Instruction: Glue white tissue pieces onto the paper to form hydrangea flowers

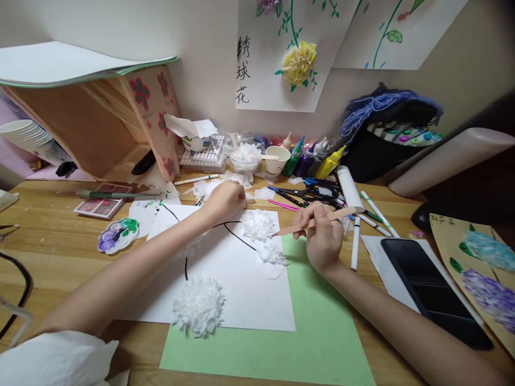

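Observation:
My right hand (324,236) pinches a flat wooden craft stick (341,214), its lower end touching or just beside a fluffy white paper flower (257,225). My left hand (227,201) is closed at the far edge of the white drawing sheet (249,300); whatever its fingers hold, if anything, is hidden. A second white tissue cluster (271,252) sits just below the first, and a larger one (198,306) lies at the sheet's near edge. Black lines run across the sheet, and my left forearm covers part of it. Underneath is green paper (322,321).
Beyond my hands stand a paper cup (277,160), a bowl of tissue scraps (244,157) and several paint bottles (295,156). Scissors (322,193) and markers lie at the right, near a phone (434,292). A paint-stained palette (118,236) rests at the left.

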Demonstrator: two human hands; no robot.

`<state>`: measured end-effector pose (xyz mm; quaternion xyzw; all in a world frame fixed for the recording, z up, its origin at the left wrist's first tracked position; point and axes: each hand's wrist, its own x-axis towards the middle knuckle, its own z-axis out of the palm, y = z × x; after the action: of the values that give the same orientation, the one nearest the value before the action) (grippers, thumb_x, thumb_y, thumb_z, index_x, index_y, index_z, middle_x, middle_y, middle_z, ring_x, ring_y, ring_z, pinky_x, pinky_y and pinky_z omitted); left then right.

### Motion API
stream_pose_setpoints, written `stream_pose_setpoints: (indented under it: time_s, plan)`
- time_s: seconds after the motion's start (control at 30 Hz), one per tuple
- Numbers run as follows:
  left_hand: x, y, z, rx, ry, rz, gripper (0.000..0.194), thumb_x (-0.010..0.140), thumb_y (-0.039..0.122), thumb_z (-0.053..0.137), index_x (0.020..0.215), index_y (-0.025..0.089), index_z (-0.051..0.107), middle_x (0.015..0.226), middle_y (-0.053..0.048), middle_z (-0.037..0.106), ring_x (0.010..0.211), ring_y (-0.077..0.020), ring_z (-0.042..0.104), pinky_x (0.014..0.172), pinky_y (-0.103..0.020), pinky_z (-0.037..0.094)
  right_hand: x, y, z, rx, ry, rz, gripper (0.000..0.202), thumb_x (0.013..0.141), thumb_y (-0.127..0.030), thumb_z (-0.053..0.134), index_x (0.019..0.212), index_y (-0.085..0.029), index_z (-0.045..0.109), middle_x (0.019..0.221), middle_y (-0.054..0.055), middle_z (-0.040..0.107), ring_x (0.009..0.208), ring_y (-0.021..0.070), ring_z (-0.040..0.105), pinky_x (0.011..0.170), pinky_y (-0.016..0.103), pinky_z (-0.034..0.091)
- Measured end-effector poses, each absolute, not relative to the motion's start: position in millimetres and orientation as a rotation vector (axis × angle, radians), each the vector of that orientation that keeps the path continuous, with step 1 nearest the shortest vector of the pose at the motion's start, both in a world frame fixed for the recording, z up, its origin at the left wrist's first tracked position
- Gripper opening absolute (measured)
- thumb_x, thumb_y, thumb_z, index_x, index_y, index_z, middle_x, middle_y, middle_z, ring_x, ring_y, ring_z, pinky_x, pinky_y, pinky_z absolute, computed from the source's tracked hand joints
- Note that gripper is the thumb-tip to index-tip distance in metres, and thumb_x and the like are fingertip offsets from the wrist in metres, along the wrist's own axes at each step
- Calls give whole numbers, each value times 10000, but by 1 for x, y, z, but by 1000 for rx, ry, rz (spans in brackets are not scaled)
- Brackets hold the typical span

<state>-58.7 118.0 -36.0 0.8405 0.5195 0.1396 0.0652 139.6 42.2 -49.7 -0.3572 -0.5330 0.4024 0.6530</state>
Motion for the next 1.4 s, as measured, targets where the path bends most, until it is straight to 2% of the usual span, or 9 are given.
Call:
stream_pose_setpoints:
  time_s: [0.17,0.37,0.6,0.83,1.07,1.4]
  plan:
    - [-62,61,-11,2428,1443,657,83,746,199,544,721,159,612,733,-20,613,695,-137,534,644,-253,406,138,37,-50,-786,-1297,868,375,913,-359,380,597,-185,482,511,-29,447,418,90,474,384,226,335]
    - [-50,5,-26,2521,1192,365,123,769,144,522,718,155,633,733,-45,612,734,-166,532,651,-274,405,138,26,-50,-638,-1644,732,337,924,-247,342,630,-182,495,534,-14,483,476,97,471,484,255,368]
    - [-46,9,-36,2563,1145,238,150,798,159,526,684,155,623,716,-36,611,722,-170,535,656,-284,390,133,24,-47,-434,-2203,451,233,875,-131,339,681,-188,455,549,8,499,501,117,428,473,248,346]
    - [-49,5,-33,2521,1082,233,188,851,206,498,739,168,644,761,-41,617,729,-156,529,664,-270,378,130,26,-51,-504,-2236,368,224,866,-101,344,680,-193,429,542,4,479,492,118,416,470,248,331]
    - [-57,7,-36,2344,1234,218,58,763,173,574,777,159,629,777,-35,639,708,-160,564,628,-256,394,131,26,-49,-569,-2240,273,241,877,-103,330,669,-202,401,538,-2,454,488,116,404,471,249,322]
    - [-59,11,-40,2292,1220,258,103,736,112,534,743,162,624,725,-18,640,657,-137,557,601,-235,383,133,27,-51,-598,-2250,229,238,874,-122,346,660,-207,408,534,-4,456,477,125,400,459,259,310]
